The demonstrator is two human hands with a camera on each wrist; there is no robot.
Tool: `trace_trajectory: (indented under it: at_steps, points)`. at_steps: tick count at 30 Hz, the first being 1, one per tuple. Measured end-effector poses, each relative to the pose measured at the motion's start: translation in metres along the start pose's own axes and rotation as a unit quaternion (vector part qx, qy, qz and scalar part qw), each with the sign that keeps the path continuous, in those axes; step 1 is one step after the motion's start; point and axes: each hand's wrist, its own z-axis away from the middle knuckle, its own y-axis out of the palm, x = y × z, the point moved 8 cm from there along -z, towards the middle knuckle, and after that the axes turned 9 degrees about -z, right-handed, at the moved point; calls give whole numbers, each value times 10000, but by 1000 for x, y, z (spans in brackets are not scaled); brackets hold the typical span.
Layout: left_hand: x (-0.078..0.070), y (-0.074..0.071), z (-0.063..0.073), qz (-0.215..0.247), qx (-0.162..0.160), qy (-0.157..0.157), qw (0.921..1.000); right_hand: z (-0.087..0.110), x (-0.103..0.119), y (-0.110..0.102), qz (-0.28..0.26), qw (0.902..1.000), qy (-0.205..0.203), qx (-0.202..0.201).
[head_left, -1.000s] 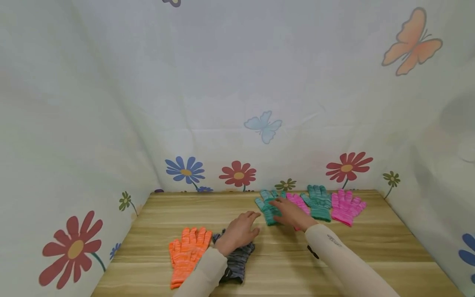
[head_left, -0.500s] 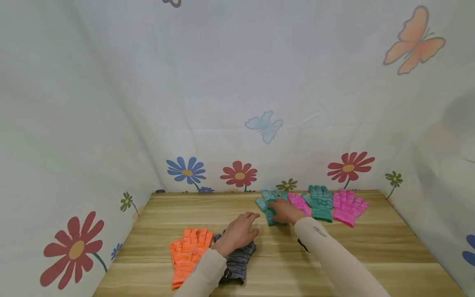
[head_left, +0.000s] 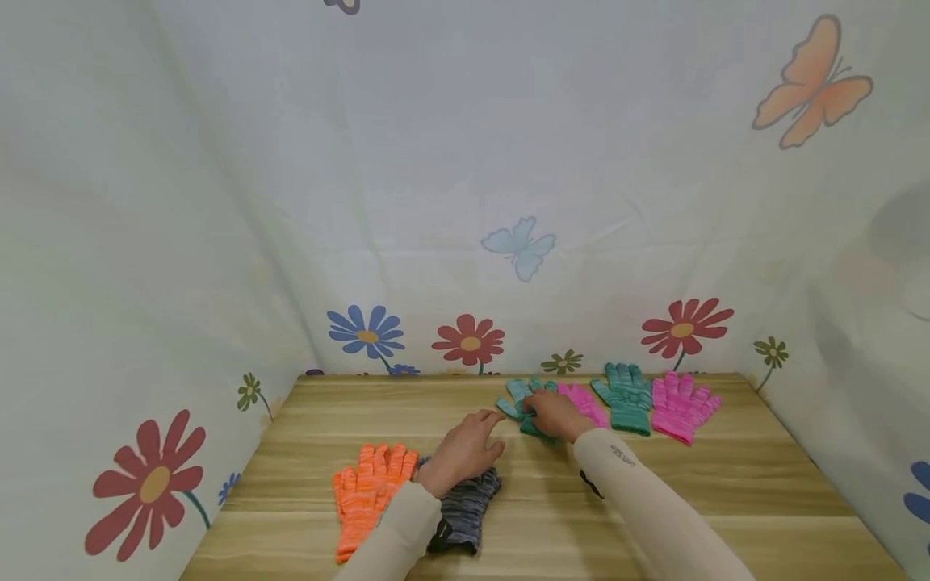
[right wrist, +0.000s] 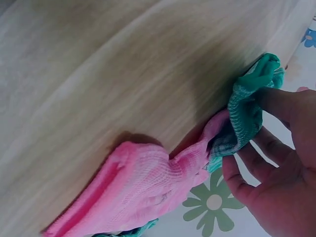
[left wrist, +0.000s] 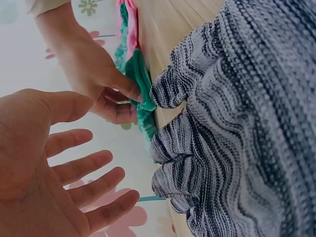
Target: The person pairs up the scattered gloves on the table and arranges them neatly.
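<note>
My right hand (head_left: 557,413) pinches the left-hand green knit glove (head_left: 533,429) at the back of the table. In the right wrist view, the thumb and fingers close on this bunched green glove (right wrist: 247,106), its fabric lifted into a fold. A pink glove (right wrist: 143,182) lies against it there. My left hand (head_left: 462,454) hovers over the black-and-grey glove (head_left: 468,512), covering part of it. The left wrist view shows the left hand (left wrist: 54,168) with fingers spread and nothing in it, beside the striped grey glove (left wrist: 232,113).
An orange glove (head_left: 374,488) lies left of the grey one. Along the back edge, right of my right hand, lie a pink glove (head_left: 584,403), a second green glove (head_left: 626,399) and another pink glove (head_left: 684,406). A flowered cloth (head_left: 407,266) walls the wooden table (head_left: 654,492).
My right hand has moved slightly left and taken hold of the green glove, whose palm now bunches up. The left hand has stayed almost in place.
</note>
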Motion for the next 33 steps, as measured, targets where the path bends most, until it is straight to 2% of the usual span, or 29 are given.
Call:
trace_trajectory:
  at_steps: [6, 11, 16, 21, 25, 27, 30, 33]
  points:
    - [1, 0, 1, -56, -85, 6, 9999, 5, 0, -10, -110, 9992, -33, -376]
    - [0, 0, 1, -69, -138, 34, 9999, 11, 0, -31, -226, 9954, -161, -922]
    - [0, 0, 2, 9, -177, 23, 9998, 21, -3, -48, -408, 9926, -52, -1138]
    - [-2, -4, 3, 436, -316, -57, 9985, 33, -1, -62, -662, 9879, -119, -1395]
    - [-3, -8, 1, 874, -467, -179, 9949, 43, -1, -75, -878, 9784, -263, -1854]
    - [-5, -11, 1, 1001, -571, -206, 9931, 49, -2, -80, -1156, 9717, -266, -2043]
    - [-9, -15, 0, 1131, -769, -150, 9905, 58, -5, -87, -1760, 9583, -149, -2247]
    - [-13, -20, 0, 1279, -935, -109, 9873, 67, -6, -90, -2513, 9403, 45, -2297]
